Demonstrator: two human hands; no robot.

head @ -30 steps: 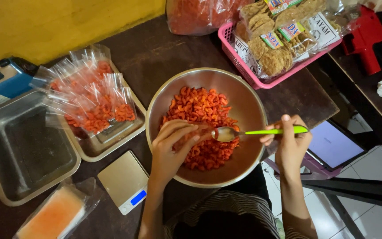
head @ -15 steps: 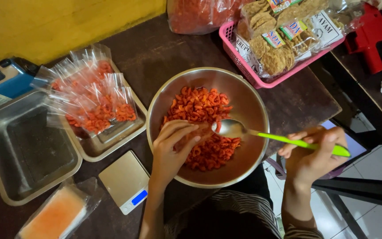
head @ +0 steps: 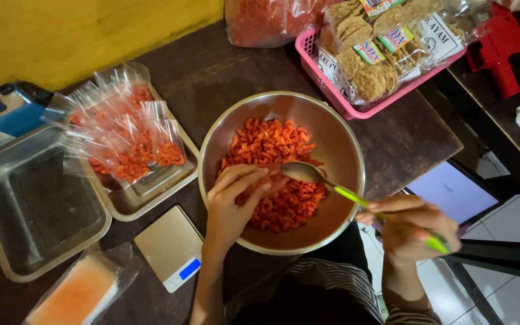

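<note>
1. Steel round bowl (head: 338, 150) at frame centre holds orange-red curled snacks (head: 275, 168).
2. Left hand (head: 231, 207), fingers loosely curled, touches the snacks.
3. Right hand (head: 413, 229) grips the green-handled spoon (head: 332, 186); keeping it level avoids spills.

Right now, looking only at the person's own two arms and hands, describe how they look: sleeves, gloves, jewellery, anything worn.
Both hands are bare: no gloves show on the left hand or the right hand. The left forearm is uncovered down to the frame's bottom edge. At the right wrist a striped cuff, dark with pale lines, begins, matching the striped garment over the body. No rings, watch or bracelets are visible.
</note>
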